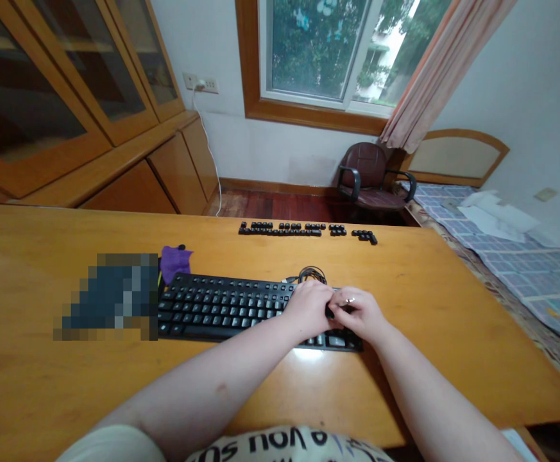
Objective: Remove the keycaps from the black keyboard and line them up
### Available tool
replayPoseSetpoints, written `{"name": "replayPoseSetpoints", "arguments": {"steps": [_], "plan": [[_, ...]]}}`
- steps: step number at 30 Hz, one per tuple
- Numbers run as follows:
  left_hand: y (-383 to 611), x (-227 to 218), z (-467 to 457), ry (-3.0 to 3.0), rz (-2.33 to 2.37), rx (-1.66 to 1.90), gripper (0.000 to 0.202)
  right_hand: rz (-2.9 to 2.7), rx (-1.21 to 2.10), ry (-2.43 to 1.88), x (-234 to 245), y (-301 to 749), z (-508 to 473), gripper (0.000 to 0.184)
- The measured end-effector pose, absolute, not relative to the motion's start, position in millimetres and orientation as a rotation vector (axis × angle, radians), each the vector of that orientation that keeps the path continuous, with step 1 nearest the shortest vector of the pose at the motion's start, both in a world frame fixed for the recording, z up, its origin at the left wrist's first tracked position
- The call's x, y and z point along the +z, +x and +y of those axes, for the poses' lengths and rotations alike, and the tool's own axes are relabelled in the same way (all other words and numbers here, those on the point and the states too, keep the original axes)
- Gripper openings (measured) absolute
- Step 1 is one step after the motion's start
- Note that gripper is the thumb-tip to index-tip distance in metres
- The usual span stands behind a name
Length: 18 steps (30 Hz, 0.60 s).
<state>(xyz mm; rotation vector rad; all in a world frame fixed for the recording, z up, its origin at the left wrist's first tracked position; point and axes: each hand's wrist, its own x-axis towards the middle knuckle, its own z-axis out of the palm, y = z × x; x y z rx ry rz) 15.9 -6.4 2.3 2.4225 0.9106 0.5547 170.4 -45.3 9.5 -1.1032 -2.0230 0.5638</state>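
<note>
A black keyboard lies flat on the wooden table, its right end under my hands. My left hand rests over the right part of the keys, with fingers curled and tips largely hidden. My right hand meets it above the number pad in a pinch. Between the hands shows a small black piece, perhaps a keycap. A silvery band crosses a finger of my right hand. Along the keyboard's top, small sockets appear bare of caps. Behind my hands sits the keyboard's coiled black cable.
Several loose black keycaps stand in grouped rows near the table's far edge. Left of the keyboard are a purple cloth and a pixelated dark item. Beyond the table stand a chair, a bed and a glass-doored cabinet.
</note>
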Motion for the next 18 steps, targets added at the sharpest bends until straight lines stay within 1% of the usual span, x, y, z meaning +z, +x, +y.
{"name": "replayPoseSetpoints", "arguments": {"steps": [3,7,9,13,18], "plan": [[15,2,-6,2.435,0.905,0.554,0.025,-1.988,0.554,-1.085,10,171,-46,0.016],[15,3,-7,2.427,0.873,0.577,0.031,-1.723,0.468,-1.281,6,168,-50,0.023],[14,5,-7,2.416,0.868,0.579,0.031,-1.657,0.440,-1.353,3,167,-52,0.023],[15,6,-7,2.378,0.898,0.565,0.034,-1.686,0.323,-1.395,2,164,-55,0.021],[16,4,-7,2.329,0.874,0.587,0.034,-1.768,0.243,-1.401,5,160,-57,0.021]]}}
